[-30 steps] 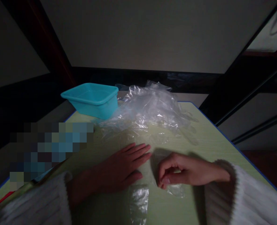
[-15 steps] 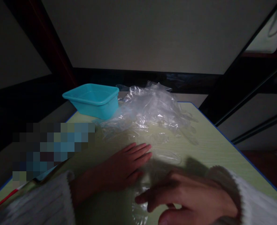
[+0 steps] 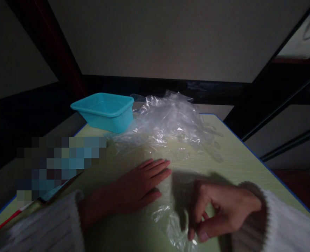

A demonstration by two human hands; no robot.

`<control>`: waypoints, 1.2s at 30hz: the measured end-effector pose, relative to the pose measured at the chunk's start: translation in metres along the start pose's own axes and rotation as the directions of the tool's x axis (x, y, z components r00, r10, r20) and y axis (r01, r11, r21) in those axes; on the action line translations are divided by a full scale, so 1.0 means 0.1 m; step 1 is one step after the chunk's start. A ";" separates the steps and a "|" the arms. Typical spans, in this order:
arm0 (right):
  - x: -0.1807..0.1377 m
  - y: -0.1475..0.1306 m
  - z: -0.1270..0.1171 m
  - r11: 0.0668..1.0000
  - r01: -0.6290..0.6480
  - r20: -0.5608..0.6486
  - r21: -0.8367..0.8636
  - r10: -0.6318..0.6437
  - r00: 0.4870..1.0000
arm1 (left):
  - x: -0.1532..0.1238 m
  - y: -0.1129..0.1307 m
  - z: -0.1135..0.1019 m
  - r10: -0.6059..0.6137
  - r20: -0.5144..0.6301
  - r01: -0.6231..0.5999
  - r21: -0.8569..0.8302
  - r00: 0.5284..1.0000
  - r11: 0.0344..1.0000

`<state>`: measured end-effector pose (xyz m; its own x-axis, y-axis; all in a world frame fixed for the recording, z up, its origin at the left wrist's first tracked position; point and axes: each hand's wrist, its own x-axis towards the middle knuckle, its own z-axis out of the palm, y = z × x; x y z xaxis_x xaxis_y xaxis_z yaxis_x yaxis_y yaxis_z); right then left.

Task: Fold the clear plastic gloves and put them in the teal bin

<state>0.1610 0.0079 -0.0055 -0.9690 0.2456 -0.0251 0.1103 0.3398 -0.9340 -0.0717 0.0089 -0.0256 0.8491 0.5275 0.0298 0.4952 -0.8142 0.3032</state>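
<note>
My left hand (image 3: pixel 141 183) lies flat on the table with its fingers stretched out, pressing near a clear disposable plastic glove (image 3: pixel 170 227). Thumb and fingertips of my right hand (image 3: pixel 215 210) are closed in a pinch at this glove's right edge, close to the table's near side. The glove is thin, crinkled and see-through, so its full outline is hard to make out. Farther back, a loose heap of clear plastic gloves (image 3: pixel 170 119) spreads over the table, with finger shapes showing at its right side.
A turquoise plastic basin (image 3: pixel 104 117) stands at the back left, touching the heap. On the left of the table (image 3: pixel 244 164) lies a blurred-out flat object (image 3: pixel 68 162) with a red cord (image 3: pixel 5 222). A pale panel rises behind the table.
My right hand has drawn back to the right and its fingers have come together on the glove, pulling the film rightward. My left hand has stayed in place.
</note>
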 end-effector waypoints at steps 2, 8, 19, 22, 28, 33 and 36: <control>0.04 -0.02 0.00 0.997 0.029 -0.104 0.075 -0.021 0.994 | 0.00 0.01 -0.01 -0.003 0.002 0.003 -0.011 1.000 1.000; 0.20 -0.01 0.18 0.994 0.062 -0.147 0.091 -0.048 0.988 | 0.01 0.03 0.00 0.008 0.025 -0.008 -0.021 1.000 1.000; 0.10 0.08 0.16 0.944 -0.251 0.103 0.213 0.234 0.967 | -0.01 -0.02 0.04 0.020 0.014 -0.020 -0.013 1.000 1.000; 0.07 0.04 0.13 0.927 -0.296 0.190 0.228 0.256 0.948 | -0.01 -0.01 0.03 0.012 0.032 -0.012 0.000 0.999 1.000; 0.03 -0.01 0.09 0.935 -0.326 0.266 0.142 0.282 0.922 | -0.01 0.00 0.01 -0.001 0.047 0.001 0.003 0.999 1.000; 0.00 0.00 0.06 0.951 -0.277 0.213 0.138 0.244 0.946 | -0.02 0.05 0.02 -0.011 -0.003 0.011 -0.015 1.000 1.000; 0.04 -0.02 0.09 0.966 -0.167 0.087 0.197 0.152 0.984 | 0.01 0.12 0.07 -0.004 -0.067 0.002 -0.025 0.998 1.000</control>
<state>0.1548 0.0002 -0.0066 -0.9565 0.2143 -0.1980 0.2248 0.1087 -0.9683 -0.0638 -0.0024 -0.0284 0.8329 0.5456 0.0921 0.4923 -0.8067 0.3267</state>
